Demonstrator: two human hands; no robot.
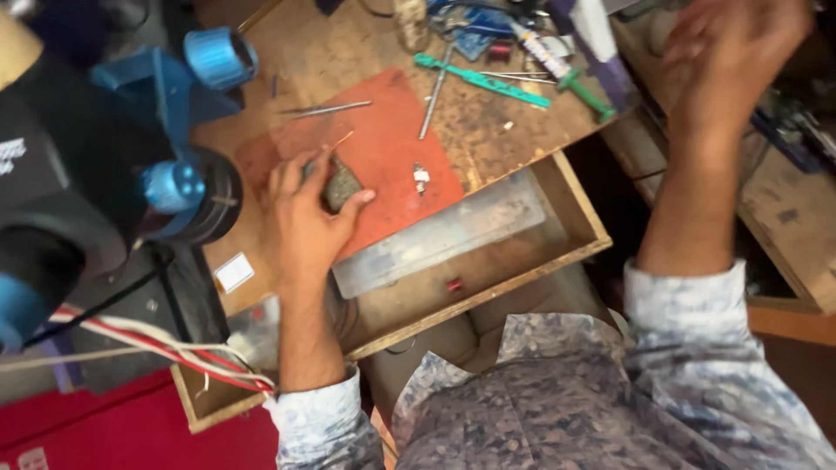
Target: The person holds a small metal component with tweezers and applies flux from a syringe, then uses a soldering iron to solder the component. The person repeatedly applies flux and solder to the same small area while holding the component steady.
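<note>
Grey-brown lump point(341, 184) sits on red mat point(383, 157), left of centre on workbench point(488, 130). Left hand point(306, 218) curls round it, fingers and thumb closed on its sides. Right hand point(731, 52) raised far right, blurred; grip cannot tell. Step looks like steadying lump; next move likely needs tool, green screwdriver point(585, 91) far right. Open drawer point(488, 261) near.

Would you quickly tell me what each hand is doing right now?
Left hand: closed around a small dark lump on the red mat.
Right hand: raised, blurred, apparently open and empty.
</note>
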